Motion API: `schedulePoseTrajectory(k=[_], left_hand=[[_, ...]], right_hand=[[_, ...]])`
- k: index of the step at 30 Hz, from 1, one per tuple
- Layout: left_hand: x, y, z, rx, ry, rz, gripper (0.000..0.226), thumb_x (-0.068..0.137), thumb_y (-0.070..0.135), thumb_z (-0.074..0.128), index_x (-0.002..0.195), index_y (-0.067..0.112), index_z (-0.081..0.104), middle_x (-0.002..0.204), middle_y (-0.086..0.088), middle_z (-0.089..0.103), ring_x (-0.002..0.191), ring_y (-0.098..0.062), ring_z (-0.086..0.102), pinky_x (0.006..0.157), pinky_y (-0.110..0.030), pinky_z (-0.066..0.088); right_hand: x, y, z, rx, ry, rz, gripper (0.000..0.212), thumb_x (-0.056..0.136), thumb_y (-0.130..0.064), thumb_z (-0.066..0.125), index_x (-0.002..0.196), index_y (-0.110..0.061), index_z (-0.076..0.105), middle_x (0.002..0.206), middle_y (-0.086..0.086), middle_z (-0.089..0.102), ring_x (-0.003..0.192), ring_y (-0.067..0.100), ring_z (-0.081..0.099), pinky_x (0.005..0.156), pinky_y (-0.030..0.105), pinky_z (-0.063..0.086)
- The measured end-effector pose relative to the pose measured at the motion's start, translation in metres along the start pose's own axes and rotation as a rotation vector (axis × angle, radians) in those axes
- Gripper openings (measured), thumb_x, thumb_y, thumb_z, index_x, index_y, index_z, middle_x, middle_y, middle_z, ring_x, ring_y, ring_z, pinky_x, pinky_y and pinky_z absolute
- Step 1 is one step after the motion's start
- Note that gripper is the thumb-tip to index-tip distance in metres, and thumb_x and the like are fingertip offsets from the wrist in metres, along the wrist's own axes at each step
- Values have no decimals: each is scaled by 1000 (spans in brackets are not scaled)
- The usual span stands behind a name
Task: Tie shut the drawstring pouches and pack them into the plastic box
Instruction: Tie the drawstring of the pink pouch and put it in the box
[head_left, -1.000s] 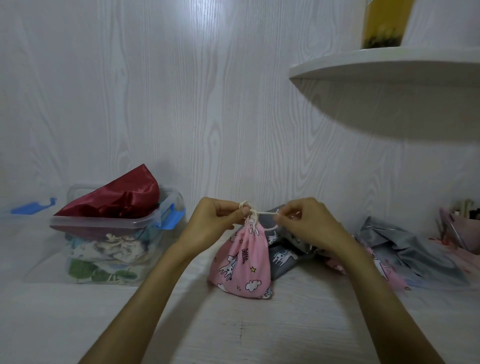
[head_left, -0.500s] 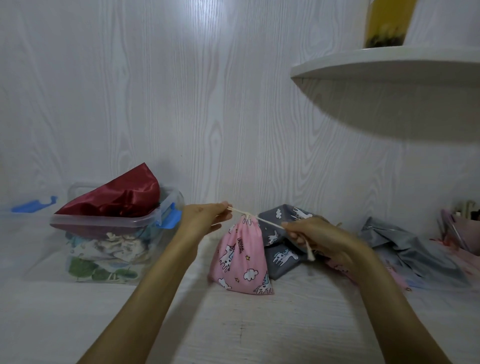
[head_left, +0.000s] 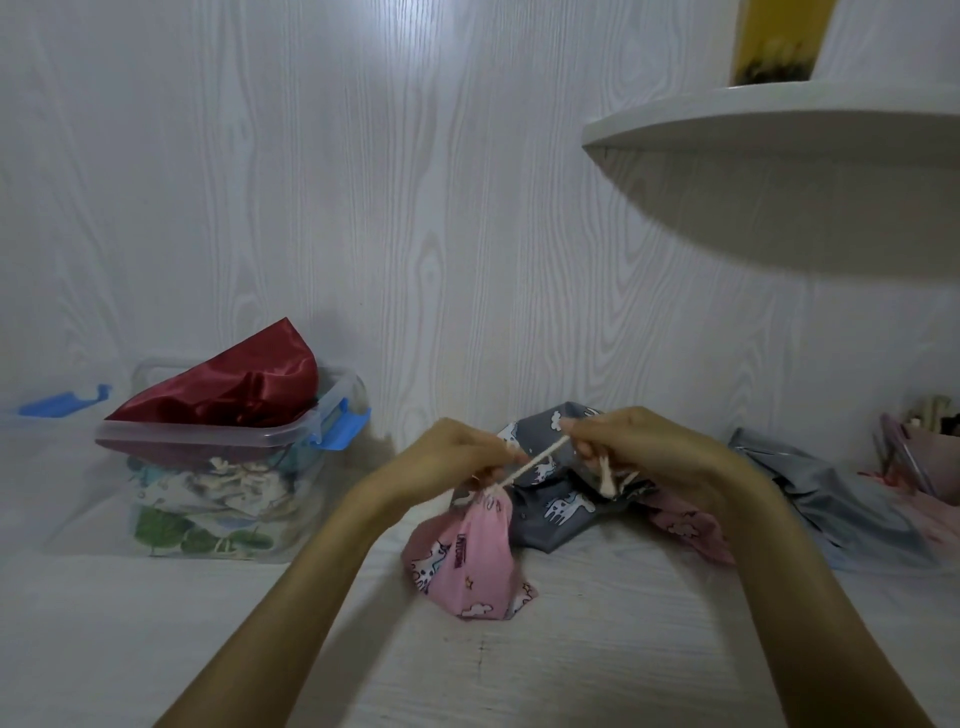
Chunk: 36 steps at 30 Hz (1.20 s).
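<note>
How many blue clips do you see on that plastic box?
1: a blue clip on the plastic box's right end. Any on the other end is hidden.

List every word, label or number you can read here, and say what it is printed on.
Pink cotton drawstring pouch with unicorn print: a short dark printed word on the cloth, too blurred to read.
Clear plastic box with blue clips, grey unicorn-print pouch, yellow container on the shelf: no text visible.

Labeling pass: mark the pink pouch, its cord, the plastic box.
pink pouch (head_left: 470, 558), head view, front of its printed cloth.
cord (head_left: 535, 459), head view, taut middle stretch.
plastic box (head_left: 208, 441), head view, clear front rim.
</note>
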<state>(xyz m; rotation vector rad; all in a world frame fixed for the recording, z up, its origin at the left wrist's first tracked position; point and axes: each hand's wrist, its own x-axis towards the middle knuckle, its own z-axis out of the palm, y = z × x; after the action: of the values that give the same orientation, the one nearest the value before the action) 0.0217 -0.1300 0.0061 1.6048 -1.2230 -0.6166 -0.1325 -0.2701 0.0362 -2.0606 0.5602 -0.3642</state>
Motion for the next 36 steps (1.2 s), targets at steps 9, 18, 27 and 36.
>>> schedulePoseTrajectory(k=[9, 18, 27, 36], left_hand=[[-1, 5, 26, 95, -303, -48, 36, 96, 31, 51, 96, 3, 73, 64, 6, 54, 69, -20, 41, 68, -26, 35], [1, -2, 3, -229, -110, -48, 37, 98, 31, 46, 80, 18, 76, 80, -6, 56, 86, -21, 50, 88, -34, 41], [-4, 7, 2, -206, -73, -10, 33, 99, 32, 42, 100, 20, 73, 100, -16, 65, 98, -17, 62, 97, -28, 46], [-4, 4, 1, -397, -11, -62, 24, 87, 22, 64, 102, 6, 73, 85, -2, 71, 81, -8, 66, 79, -16, 55]], right_hand=[[-5, -22, 17, -20, 11, -150, 31, 98, -34, 42, 89, -24, 70, 90, -4, 70, 83, 13, 61, 80, 22, 45], [-15, -19, 14, -178, -197, 80, 32, 91, -21, 60, 122, -24, 52, 102, 6, 69, 80, 9, 62, 64, 21, 45], [-8, -11, 19, -126, -53, 24, 12, 82, -34, 69, 74, -26, 72, 55, -11, 61, 50, 1, 52, 50, 16, 38], [-23, -26, 3, -213, 77, -166, 19, 82, -39, 68, 73, -22, 73, 46, -16, 55, 46, -3, 46, 50, 10, 36]])
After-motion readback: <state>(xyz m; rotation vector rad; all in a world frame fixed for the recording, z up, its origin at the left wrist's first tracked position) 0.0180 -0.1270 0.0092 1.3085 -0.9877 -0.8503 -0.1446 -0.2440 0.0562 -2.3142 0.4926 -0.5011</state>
